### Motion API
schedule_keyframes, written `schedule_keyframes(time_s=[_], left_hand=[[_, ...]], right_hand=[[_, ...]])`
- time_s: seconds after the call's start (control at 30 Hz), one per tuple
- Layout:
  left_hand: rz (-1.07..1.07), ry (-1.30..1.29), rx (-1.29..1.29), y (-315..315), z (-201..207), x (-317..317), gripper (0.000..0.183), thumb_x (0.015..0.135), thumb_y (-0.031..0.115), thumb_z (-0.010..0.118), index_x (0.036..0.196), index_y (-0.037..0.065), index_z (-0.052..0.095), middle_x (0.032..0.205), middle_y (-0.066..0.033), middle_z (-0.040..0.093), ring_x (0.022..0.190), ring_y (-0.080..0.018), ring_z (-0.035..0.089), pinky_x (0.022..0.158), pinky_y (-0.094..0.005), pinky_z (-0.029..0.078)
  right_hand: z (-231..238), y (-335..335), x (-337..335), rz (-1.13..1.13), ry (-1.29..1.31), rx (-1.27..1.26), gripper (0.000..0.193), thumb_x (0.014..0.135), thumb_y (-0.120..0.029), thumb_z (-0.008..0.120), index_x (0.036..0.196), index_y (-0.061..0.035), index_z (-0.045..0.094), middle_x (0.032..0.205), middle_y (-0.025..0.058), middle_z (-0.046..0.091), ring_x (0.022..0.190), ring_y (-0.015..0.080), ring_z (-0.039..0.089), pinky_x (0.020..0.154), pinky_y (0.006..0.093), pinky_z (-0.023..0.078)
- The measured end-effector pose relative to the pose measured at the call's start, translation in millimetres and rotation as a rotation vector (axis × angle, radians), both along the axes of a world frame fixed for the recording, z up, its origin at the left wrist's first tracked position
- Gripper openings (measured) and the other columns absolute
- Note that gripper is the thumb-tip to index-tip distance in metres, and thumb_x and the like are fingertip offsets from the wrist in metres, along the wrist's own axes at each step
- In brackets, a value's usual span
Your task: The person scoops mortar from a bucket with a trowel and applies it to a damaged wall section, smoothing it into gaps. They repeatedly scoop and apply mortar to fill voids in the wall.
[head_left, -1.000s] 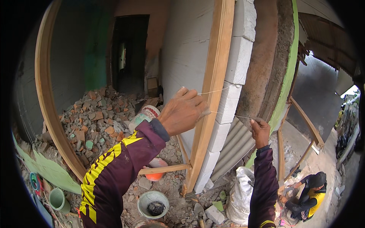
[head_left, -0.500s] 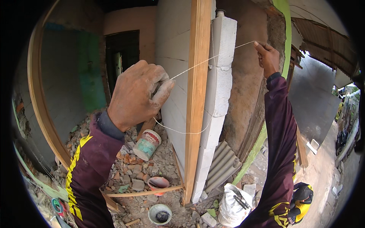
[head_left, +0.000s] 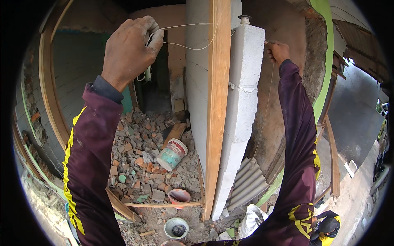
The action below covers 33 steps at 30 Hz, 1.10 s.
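Note:
My left hand (head_left: pixel 129 53) is raised left of an upright wooden post (head_left: pixel 218 110), thumb and fingers pinched on a thin white string (head_left: pixel 186 26). From it the string runs right in two strands to the post. Behind the post rises a column of white blocks (head_left: pixel 246 82) with a small spool (head_left: pixel 245 19) on its top. My right hand (head_left: pixel 279 52) is closed at the column's right side near its top, fingertips close to the block edge. A strand hangs down below that hand; the fingertips are partly hidden.
Broken brick rubble (head_left: pixel 143 160) covers the floor, with a tipped paint bucket (head_left: pixel 172 154), a red bowl (head_left: pixel 179 197) and a pale bucket (head_left: pixel 176 228). Corrugated sheet (head_left: pixel 248 180) leans by the column's foot. A white sack (head_left: pixel 250 221) and another person (head_left: pixel 328 226) are lower right.
My left hand has moved up and left, and my right hand has come in to the block column. The string, earlier stretched taut between them across the post, now bows slackly near the left hand.

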<state>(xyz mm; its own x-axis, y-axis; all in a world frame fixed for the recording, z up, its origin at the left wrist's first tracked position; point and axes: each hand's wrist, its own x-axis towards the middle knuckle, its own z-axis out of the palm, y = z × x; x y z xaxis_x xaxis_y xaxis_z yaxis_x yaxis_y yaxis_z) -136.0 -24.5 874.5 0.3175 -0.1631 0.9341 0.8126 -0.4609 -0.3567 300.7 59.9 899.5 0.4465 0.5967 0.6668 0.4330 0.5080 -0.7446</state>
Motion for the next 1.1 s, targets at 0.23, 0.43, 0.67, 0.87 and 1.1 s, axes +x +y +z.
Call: schedule_keyframes(time_s=[0.23,0.43,0.67,0.87,1.1], left_hand=[[-0.117,0.097,-0.136,27.0,-9.6,14.9,0.022,0.095,0.025,0.060,0.091,0.004,0.064,0.080,-0.0099,0.066,0.081,-0.0292,0.062,0.070,-0.0408,0.048],[-0.248,0.102,-0.205,18.2,6.9,38.7,0.028,0.101,0.027,0.057,0.102,0.001,0.065,0.085,-0.0132,0.065,0.082,-0.0309,0.064,0.073,-0.0373,0.049],[-0.339,0.318,0.015,-17.8,11.1,109.4,0.043,0.087,0.008,0.063,0.129,0.006,0.053,0.119,-0.0131,0.057,0.112,-0.0321,0.056,0.094,-0.0407,0.050],[-0.218,0.435,0.227,-10.1,55.9,159.7,0.054,0.083,0.001,0.058,0.136,0.006,0.049,0.134,-0.0132,0.055,0.120,-0.0319,0.053,0.100,-0.0389,0.047],[0.158,0.364,0.242,39.8,83.8,178.8,0.051,0.092,0.009,0.058,0.142,0.011,0.049,0.143,-0.0093,0.051,0.122,-0.0277,0.054,0.106,-0.0384,0.045]], right_hand=[[-80.5,23.3,27.2,0.173,0.056,-0.024,0.025,0.086,-0.026,0.078,0.100,-0.0043,0.076,0.064,-0.0019,0.057,0.050,0.0070,0.044,0.047,0.0244,0.036],[-105.4,18.7,23.1,0.030,-0.002,-0.047,0.033,0.090,-0.033,0.074,0.104,-0.0039,0.078,0.069,-0.0022,0.059,0.058,0.0079,0.045,0.055,0.0265,0.038],[-75.7,4.0,23.0,-0.064,-0.213,0.096,0.044,0.096,-0.042,0.064,0.106,-0.0016,0.076,0.091,0.0088,0.071,0.087,0.0147,0.063,0.080,0.0313,0.050],[-75.4,8.3,26.1,-0.131,-0.405,0.190,0.048,0.100,-0.045,0.055,0.107,-0.0022,0.074,0.103,0.0209,0.073,0.099,0.0283,0.070,0.088,0.0370,0.051],[-73.2,34.5,31.4,-0.200,-0.427,0.073,0.050,0.102,-0.046,0.048,0.101,-0.0032,0.074,0.097,0.0237,0.071,0.097,0.0390,0.068,0.085,0.0429,0.051]])
